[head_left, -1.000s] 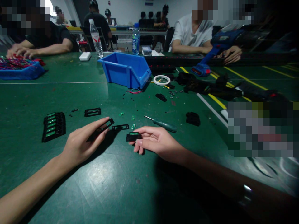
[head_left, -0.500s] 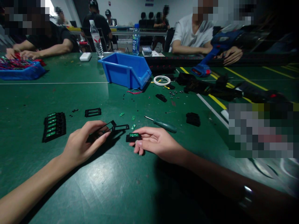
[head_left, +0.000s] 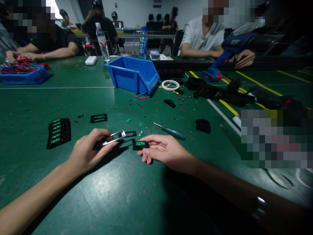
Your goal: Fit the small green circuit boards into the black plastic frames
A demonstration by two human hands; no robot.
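My left hand (head_left: pixel 91 147) is closed on a thin black rectangular frame (head_left: pixel 113 138), tilted so that its face catches the light. Just behind it another slotted black frame (head_left: pixel 130 133) shows; whether it lies on the table or is touched I cannot tell. Between the thumb and fingers of my right hand (head_left: pixel 160 148) is a small black housing with a green circuit board (head_left: pixel 140 143) on its top. Several loose green circuit boards (head_left: pixel 141 124) lie just beyond. A screwdriver (head_left: pixel 171 131) with a green handle rests behind my right hand.
At left stands a row of black housings with green boards (head_left: pixel 58 132), beside a flat black frame (head_left: pixel 98 118). Farther back are a blue bin (head_left: pixel 127 76), a white ring (head_left: pixel 170 85), bottles and a blue power drill (head_left: pixel 227 54). Co-workers sit across the table.
The frame in my left hand has turned, so its face now shines white. My right hand keeps its hold on the black housing. The whole view has shifted slightly.
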